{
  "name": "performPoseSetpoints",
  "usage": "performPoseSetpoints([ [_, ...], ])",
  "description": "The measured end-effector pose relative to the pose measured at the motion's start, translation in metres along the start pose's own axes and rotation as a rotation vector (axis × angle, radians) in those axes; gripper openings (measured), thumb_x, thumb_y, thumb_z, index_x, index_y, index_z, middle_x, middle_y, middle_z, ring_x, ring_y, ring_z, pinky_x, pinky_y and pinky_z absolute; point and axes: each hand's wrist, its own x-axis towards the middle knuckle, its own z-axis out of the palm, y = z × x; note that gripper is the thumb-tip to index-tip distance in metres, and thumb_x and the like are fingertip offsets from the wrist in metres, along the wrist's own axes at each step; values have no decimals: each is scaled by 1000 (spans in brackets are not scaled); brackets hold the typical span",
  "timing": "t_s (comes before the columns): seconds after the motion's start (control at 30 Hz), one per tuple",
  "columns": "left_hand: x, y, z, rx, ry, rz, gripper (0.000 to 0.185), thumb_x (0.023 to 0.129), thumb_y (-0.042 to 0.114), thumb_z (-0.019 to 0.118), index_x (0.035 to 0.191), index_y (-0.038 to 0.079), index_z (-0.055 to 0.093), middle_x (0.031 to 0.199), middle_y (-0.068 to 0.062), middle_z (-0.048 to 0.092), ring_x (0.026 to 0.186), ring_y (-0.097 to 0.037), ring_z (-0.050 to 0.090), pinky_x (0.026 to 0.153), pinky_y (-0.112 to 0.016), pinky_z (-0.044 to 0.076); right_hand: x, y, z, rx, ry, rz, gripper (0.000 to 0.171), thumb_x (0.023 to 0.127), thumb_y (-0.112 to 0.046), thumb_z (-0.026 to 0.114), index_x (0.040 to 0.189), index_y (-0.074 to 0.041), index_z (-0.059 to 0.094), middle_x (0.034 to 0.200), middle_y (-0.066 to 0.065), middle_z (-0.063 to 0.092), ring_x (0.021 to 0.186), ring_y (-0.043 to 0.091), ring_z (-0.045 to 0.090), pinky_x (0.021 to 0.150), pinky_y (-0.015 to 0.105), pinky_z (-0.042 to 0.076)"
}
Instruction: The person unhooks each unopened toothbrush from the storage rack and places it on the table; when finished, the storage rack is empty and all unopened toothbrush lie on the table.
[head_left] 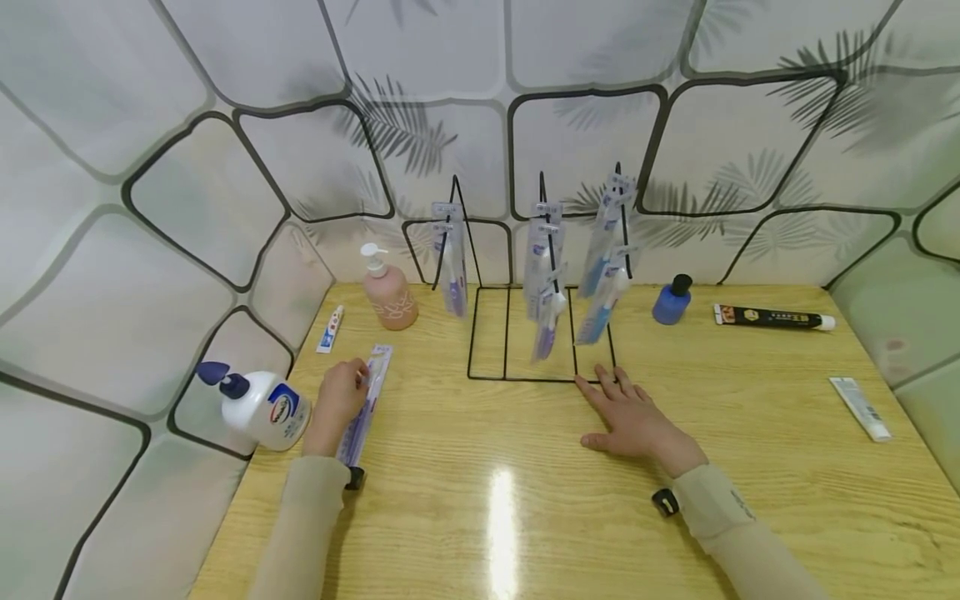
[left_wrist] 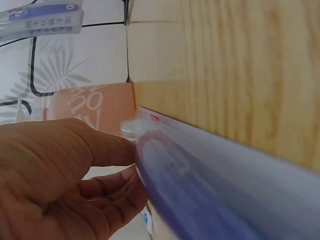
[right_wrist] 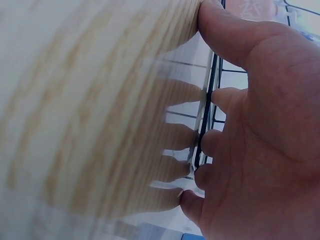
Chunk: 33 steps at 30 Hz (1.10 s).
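Pinching 1 packaged purple toothbrush (head_left: 367, 410) between thumb and fingers of the left hand (head_left: 341, 396), along that hand's right side, on or barely above the bench (head_left: 442, 450), cannot tell which; touching the black wire rack's (head_left: 525, 380) front bar with the right hand (head_left: 630, 418), released and spread

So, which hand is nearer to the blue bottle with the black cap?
Right: the right hand is in front of the blue bottle, slightly left; the left hand is much farther left, pinching a packaged toothbrush.
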Motion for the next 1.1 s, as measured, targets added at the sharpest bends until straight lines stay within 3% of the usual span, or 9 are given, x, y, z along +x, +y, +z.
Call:
performPoseSetpoints([
  [0.13, -1, 9, -3, -25, 60, 18, 21, 89, -7, 62, 110, -6, 65, 100, -25, 64, 89, -38, 64, 78, -51, 54, 0, -1, -1, 9, 3, -1, 92, 93, -46, 71, 163, -14, 22, 168, 28, 11, 152, 57, 8, 114, 77, 19],
  [0.2, 1, 18, -6, -83, 105, 52, 23, 91, -6, 62, 114, -6, 65, 106, -26, 64, 95, -40, 65, 81, -52, 55, -1, 0, -1, 11, 4, 1, 91, 93, -46, 71, 163, -14, 23, 168, 28, 11, 152, 57, 8, 114, 77, 19],
  [0.4, 16, 57, -12, -384, 260, 203, 19, 92, -3, 69, 110, -6, 67, 110, -23, 69, 100, -38, 69, 79, -47, 62, -1, 1, 0, 12, 15, -2, 91, 93, -47, 71, 163, -15, 23, 168, 28, 11, 152, 57, 7, 114, 77, 19],
  [0.6, 35, 91, -12, -709, 384, 339, 16, 89, -8, 70, 106, -9, 69, 119, -24, 68, 105, -35, 69, 83, -26, 60, -2, -1, 1, 13, 4, 3, 90, 93, -47, 69, 164, -16, 22, 168, 28, 9, 152, 57, 6, 115, 75, 18],
  [0.7, 46, 106, -12, -850, 403, 399, 16, 89, -12, 69, 105, -12, 69, 129, -25, 64, 115, -35, 63, 91, -34, 58, -2, -2, 1, 18, 8, 0, 90, 93, -47, 69, 163, -16, 23, 168, 28, 10, 152, 57, 7, 115, 76, 19],
  [0.83, 58, 123, -11, -928, 418, 432, 13, 89, -14, 67, 102, -14, 67, 135, -29, 59, 125, -40, 56, 98, -55, 51, -3, -2, 1, 25, 2, 0, 91, 93, -47, 70, 164, -15, 22, 168, 27, 10, 152, 57, 7, 115, 76, 19],
  [0.9, 64, 130, -11, -951, 424, 429, 13, 88, -16, 66, 101, -16, 65, 135, -32, 58, 126, -36, 56, 100, -57, 48, -3, -2, 1, 22, 1, 0, 91, 93, -48, 70, 164, -15, 22, 168, 27, 10, 152, 57, 8, 115, 76, 19],
  [1.0, 71, 140, -11, -967, 452, 436, 12, 87, -19, 65, 99, -19, 63, 129, -33, 59, 120, -21, 59, 99, -48, 51, -3, -2, 1, 16, 3, 3, 90, 93, -48, 70, 164, -16, 23, 168, 27, 11, 152, 57, 8, 115, 75, 19],
  [1.1, 78, 148, -11, -988, 484, 464, 14, 84, -21, 65, 98, -20, 63, 118, -20, 65, 112, -6, 59, 94, -32, 54, -3, -2, 1, 13, 5, 6, 90, 93, -48, 69, 163, -16, 23, 168, 27, 11, 152, 57, 7, 115, 75, 19],
])
